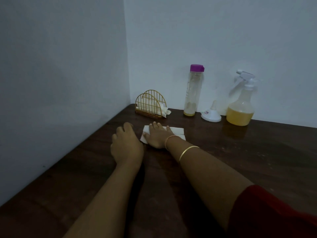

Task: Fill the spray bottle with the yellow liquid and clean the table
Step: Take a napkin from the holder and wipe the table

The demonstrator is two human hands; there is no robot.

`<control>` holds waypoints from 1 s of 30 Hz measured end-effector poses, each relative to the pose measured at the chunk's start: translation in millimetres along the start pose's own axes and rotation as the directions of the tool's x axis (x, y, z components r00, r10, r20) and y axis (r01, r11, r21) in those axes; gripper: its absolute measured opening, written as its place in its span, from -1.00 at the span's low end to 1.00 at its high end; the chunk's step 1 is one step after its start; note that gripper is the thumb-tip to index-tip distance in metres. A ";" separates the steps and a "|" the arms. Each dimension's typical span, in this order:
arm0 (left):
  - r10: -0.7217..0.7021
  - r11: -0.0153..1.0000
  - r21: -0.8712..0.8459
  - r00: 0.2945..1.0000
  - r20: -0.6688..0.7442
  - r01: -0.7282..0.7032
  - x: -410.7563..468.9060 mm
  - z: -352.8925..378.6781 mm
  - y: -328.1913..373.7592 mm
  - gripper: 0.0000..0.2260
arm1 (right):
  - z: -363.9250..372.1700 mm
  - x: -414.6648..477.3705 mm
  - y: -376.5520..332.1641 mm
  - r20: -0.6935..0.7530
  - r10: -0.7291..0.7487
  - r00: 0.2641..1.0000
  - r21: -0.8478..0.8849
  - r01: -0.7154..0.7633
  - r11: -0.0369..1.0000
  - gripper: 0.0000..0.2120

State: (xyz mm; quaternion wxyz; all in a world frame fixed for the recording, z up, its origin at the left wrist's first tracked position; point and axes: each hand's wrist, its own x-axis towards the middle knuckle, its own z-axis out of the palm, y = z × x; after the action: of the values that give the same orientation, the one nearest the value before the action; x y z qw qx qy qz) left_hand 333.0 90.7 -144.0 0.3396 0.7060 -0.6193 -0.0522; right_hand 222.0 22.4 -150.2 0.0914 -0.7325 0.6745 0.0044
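At the back right of the worktop (248,165), close to the wall (223,40): spray bottle (241,100), upright, white trigger head on, yellow liquid (239,117) filling roughly its lower third. Left of it, white funnel (211,115), turned over, wide mouth down and spout up, apart from both neighbours. Further left, tall clear bottle (192,93), upright, purple cap closed, only a thin yellow layer at the bottom. In the corner, gold wire holder (150,104) stuffed with white napkins, some poking out at its right end.

Nearer the front, white paper napkin (177,131) flat on the dark wood, before the holder and the tall bottle. Right grip (157,134) spread flat on it, palm down, fingers straight, pressing the sheet to the surface. Two gold bangles (186,150) on that wrist, red sleeve (265,212) at lower right. Left grip (127,143) just beside, palm down on bare wood, fingers loosely relaxed, holding nothing. Touching the napkin's left edge or merely close: cannot tell. Both forearms (211,172) stretched over the near worktop, hiding the wood beneath.
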 end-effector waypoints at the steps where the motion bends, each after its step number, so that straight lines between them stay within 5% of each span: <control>1: 0.002 1.000 0.002 1.000 0.002 -0.002 -0.5 0.1 -0.2 -0.60 | -0.1 0.9 5.6 -0.005 0.030 1.000 0.000 -0.030 1.000 -0.37; 30: 0.104 0.994 -0.022 0.985 0.136 -0.102 -50.5 -14.1 25.5 -0.66 | -2.7 -131.3 150.3 -0.009 0.544 0.839 0.051 -0.543 0.838 -0.30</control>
State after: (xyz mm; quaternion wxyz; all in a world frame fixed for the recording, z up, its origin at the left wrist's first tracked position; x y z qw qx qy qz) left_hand 307.1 142.4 -136.9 0.3041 0.6650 -0.6765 -0.0875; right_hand 61.3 140.7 -149.8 0.0955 -0.5088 0.8555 0.0061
